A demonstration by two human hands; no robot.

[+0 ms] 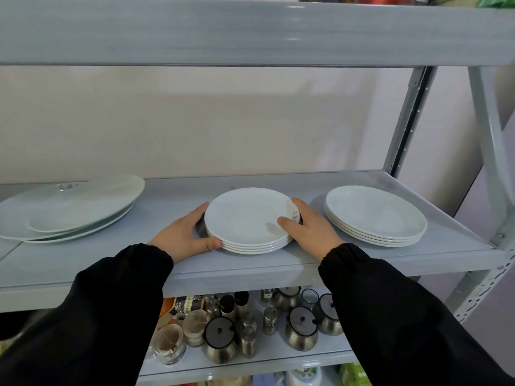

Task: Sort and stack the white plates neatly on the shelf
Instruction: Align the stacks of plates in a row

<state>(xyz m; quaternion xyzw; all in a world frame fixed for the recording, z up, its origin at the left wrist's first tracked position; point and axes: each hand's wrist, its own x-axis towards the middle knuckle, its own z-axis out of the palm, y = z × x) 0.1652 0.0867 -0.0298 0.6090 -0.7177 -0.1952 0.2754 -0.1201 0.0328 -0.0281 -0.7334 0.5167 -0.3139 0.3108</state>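
The middle stack of plates [248, 221] sits near the shelf [362, 263] front edge, bare shelf on both sides. The left hand [184, 235] and right hand [309, 232] cup its rim (thumbs forward), fingers curled around it.

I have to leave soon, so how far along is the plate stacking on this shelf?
Done: the right stack looks even. In hand: the left hand and right hand grip the middle stack. Left: the large plates at far left overlap unevenly and want straightening.
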